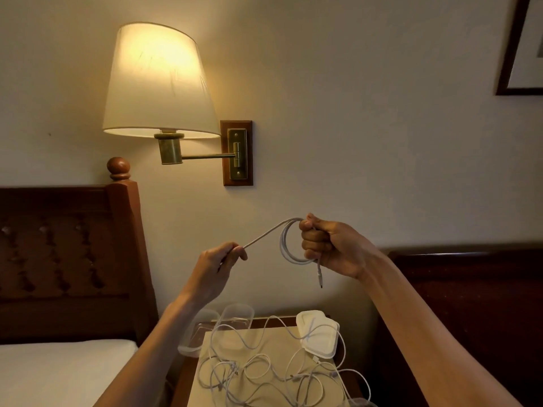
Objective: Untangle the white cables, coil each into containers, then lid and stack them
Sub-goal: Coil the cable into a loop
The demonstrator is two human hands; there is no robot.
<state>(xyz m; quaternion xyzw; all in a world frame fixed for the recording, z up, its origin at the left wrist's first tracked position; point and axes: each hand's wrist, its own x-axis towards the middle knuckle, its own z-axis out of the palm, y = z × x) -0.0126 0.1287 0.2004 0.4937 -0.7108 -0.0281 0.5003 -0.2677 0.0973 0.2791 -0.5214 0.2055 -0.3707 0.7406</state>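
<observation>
Thin white charging cable (289, 245) gripped coiled in right hand (329, 245) — free end pinched by left hand (219, 264), above tangled white cable pile (264, 374).

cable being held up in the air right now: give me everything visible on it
The thin white round-sheathed cable is lifted clear of the tangled white cables below. The right hand grips several gathered loops in a closed fist; a short tail with a slim white plug hangs below that fist. One straight run slopes down-left to the left hand, whose fingers pinch it. Nothing else touches it.
</observation>
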